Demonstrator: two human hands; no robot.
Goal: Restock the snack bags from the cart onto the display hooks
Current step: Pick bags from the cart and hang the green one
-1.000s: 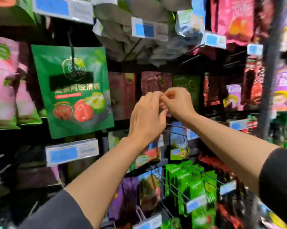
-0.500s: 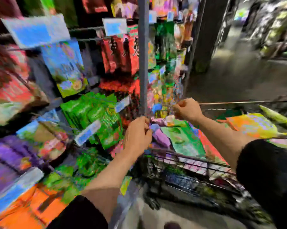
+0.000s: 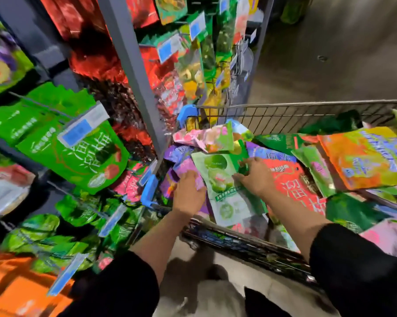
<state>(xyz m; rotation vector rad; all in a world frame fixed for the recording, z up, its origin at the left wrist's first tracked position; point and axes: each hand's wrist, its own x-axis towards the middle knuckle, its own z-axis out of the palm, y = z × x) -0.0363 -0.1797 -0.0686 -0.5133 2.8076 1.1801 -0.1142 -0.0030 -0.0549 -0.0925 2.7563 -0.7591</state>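
The wire cart (image 3: pixel 307 104) stands in front of me, heaped with snack bags. A pale green bag (image 3: pixel 225 191) lies on top near the cart's left end. My right hand (image 3: pixel 256 178) pinches this bag at its upper right edge. My left hand (image 3: pixel 188 191) is just left of it, fingers curled down over a purple bag (image 3: pixel 183 165) at the cart's near left corner. A red bag (image 3: pixel 293 184) and an orange bag (image 3: pixel 366 156) lie further right in the pile. Display hooks on the left carry bright green bags (image 3: pixel 74 152).
A grey upright post (image 3: pixel 133 72) of the rack stands close to the cart's blue corner bumper (image 3: pixel 186 114). Blue price tags (image 3: pixel 83 128) stick out from the hook ends on the left. Bare concrete floor (image 3: pixel 330 53) lies beyond the cart.
My view has swung from the upper hooks down to the cart. Both hands dropped from a hook into the cart's pile and now lie on bags there.
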